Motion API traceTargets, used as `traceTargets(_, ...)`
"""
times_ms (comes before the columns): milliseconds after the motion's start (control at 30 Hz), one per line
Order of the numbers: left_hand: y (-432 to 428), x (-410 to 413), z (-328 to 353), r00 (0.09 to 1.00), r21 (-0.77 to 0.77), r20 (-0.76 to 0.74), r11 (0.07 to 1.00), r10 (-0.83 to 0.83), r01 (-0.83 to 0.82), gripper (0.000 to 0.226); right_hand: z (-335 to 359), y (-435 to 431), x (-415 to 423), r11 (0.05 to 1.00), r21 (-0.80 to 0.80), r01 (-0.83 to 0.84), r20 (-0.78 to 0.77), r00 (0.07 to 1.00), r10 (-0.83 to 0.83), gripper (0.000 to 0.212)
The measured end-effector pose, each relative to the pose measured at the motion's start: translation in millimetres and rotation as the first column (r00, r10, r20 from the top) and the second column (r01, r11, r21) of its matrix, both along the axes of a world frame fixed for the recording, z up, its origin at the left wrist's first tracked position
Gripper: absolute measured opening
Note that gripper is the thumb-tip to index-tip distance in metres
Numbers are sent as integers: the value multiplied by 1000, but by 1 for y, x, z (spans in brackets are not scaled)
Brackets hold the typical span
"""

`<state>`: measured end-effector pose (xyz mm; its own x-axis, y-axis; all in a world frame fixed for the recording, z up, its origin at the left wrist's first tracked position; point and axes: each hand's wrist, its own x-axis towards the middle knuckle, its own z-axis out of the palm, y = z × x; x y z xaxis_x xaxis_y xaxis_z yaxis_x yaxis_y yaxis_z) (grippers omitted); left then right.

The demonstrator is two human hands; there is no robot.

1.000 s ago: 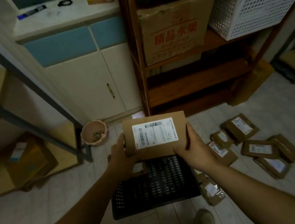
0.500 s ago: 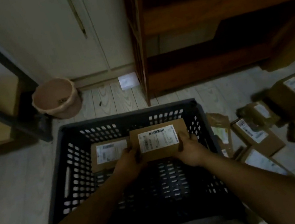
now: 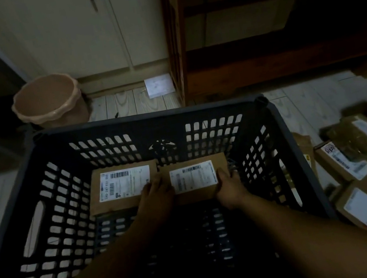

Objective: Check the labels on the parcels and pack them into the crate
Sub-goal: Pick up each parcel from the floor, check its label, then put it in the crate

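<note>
Pale wooden floor (image 3: 122,101) is holding a black plastic crate (image 3: 150,118).
Left hand (image 3: 155,192) and right hand (image 3: 230,187) are gripping the brown cardboard parcel's (image 3: 193,176) short ends.

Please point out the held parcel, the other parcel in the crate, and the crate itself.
held parcel (image 3: 192,177), head view, on its white label.
other parcel (image 3: 124,184), head view, on its white label.
crate (image 3: 149,117), head view, on its far rim.

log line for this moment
stage: packing | left hand, right hand: grip held parcel | where: in crate, beside packed parcel | floor parcels: unpacked
</note>
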<state>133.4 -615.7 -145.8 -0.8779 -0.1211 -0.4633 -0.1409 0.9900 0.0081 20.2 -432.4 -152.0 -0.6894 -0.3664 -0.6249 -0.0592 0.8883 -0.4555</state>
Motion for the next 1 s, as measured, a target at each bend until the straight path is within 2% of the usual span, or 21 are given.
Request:
traceTargets(67,-5,4,-5,997,-31,56,998,-50,52,63,-9,-2,3,995,87,-55,-46,997,59,68)
traceTargets(133,-10,4,3,994,19,92,998,-55,53,62,-5,-4,5,985,157,-73,-19,997,77,68)
traceTargets(233,-15,2,46,979,176,179,976,98,-130,66,37,-5,4,988,130,-89,46,995,84,69)
traceTargets(300,-15,4,95,952,202,239,949,190,-240,76,89,0,2,987,53,-149,53,988,146,66)
traceTargets(367,-12,8,156,942,200,223,934,249,-295,80,154,8,-2,982,-20,-187,53,981,187,58)
traceTargets(467,-2,11,263,927,257,187,895,325,-365,79,265,23,-9,983,-74,-168,66,983,173,35)
traceTargets(567,13,14,370,930,272,179,893,321,-360,79,376,41,-14,987,-96,-129,70,988,136,29)
traceTargets(633,28,20,445,933,323,123,875,338,-360,78,456,57,-15,989,-89,-117,29,992,120,35)
traceTargets(700,47,26,515,935,374,81,859,344,-349,76,528,77,-15,992,-55,-111,-17,994,111,53)
traceTargets(800,77,28,603,939,368,64,866,338,-337,77,620,107,-14,993,5,-122,-75,990,122,76)
traceTargets(867,95,26,652,935,359,32,869,352,-340,80,668,124,-12,996,-9,-89,-116,989,87,81)
traceTargets(1000,121,25,735,903,470,-93,818,420,-332,80,745,152,-4,997,-69,-39,-232,972,22,77)
